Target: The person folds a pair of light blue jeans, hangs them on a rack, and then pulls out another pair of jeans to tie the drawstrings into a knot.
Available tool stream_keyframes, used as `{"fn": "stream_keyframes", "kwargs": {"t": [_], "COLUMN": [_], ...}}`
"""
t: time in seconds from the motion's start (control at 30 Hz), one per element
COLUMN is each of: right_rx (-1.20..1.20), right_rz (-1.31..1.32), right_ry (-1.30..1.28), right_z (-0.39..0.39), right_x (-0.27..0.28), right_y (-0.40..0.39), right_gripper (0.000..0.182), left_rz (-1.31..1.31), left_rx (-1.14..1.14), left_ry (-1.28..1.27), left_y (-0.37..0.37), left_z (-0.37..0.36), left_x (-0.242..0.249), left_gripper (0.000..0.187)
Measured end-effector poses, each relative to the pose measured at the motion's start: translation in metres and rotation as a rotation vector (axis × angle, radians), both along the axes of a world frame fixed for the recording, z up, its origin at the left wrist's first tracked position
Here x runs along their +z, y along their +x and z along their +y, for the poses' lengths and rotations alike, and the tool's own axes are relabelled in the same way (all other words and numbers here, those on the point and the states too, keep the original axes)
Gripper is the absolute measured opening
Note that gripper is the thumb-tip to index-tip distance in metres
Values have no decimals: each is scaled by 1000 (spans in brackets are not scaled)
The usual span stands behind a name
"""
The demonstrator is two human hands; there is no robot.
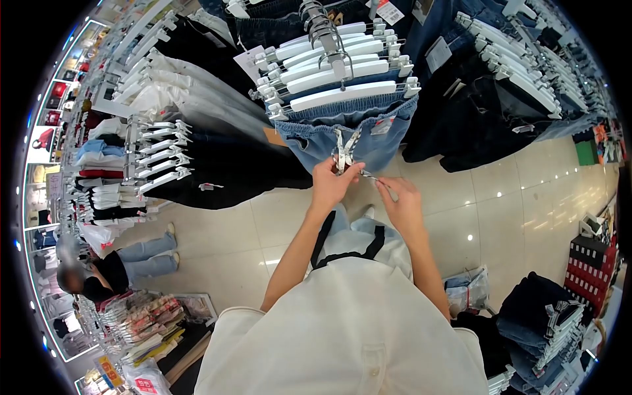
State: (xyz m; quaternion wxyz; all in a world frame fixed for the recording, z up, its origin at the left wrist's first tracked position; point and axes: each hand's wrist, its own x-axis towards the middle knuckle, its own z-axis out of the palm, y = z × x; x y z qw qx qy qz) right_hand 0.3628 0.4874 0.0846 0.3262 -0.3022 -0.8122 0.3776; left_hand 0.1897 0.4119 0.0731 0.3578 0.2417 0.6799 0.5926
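Observation:
Blue elastic-waist jeans [388, 146] hang from a white clip hanger [342, 96] at the front of a rack. From the waistband hangs a light, dark-patterned drawstring [345, 146], looped at the front. My left hand [331, 184] is closed around the lower part of the drawstring, just below the waistband. To its right, my right hand [400, 203] pinches what looks like a loose end of the same drawstring, stretched between the two hands. The fingertips partly cover the string, so any knot is hidden.
More jeans on white hangers crowd behind, with dark trousers [454, 125] to the right and black garments [230, 171] to the left. Folded denim [526, 306] is stacked at lower right. Another person [108, 273] stands at far left on the tiled floor [227, 237].

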Motion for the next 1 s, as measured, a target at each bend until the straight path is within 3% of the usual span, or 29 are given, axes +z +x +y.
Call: {"fn": "stream_keyframes", "kwargs": {"t": [0.07,0.17,0.23,0.27,0.33,0.43,0.57,0.73,0.8,0.87,0.93,1.0], "right_rx": [-19,118,177,174,190,28,-95,-14,129,149,368,379], "right_rz": [16,32,-38,-38,194,318,513,610,462,404,59,-30], "right_ry": [58,-120,-568,-568,-978,-1128,-1115,-927,-678,-613,-402,-425], "right_z": [-9,-25,-33,-33,-29,-13,10,2,-8,-13,-13,-14], "right_x": [6,10,-8,-31,-81,-89,-88,-54,-50,-18,-4,-28], "right_y": [-1,-4,-6,-7,-7,-3,7,14,18,15,16,18], "right_gripper": [15,13,12,12,14,16,14,13,12,10,6,7], "left_rz": [6,-129,-221,-310,-382,-470,-363,-193,-131,-95,-181,-267], "left_rx": [94,124,72,26,-23,-100,-130,4,27,81,96,107], "left_ry": [56,74,32,-7,-17,-50,-84,-129,-131,-120,-102,-87], "left_y": [1,4,2,0,-1,-7,-14,-13,-11,-7,-7,-13], "left_z": [1,4,2,1,-2,-7,-8,-1,4,8,11,11], "left_x": [-5,5,11,13,17,15,8,-7,-3,4,16,18], "left_gripper": [20,21,21,20,21,23,23,23,23,22,23,23]}}
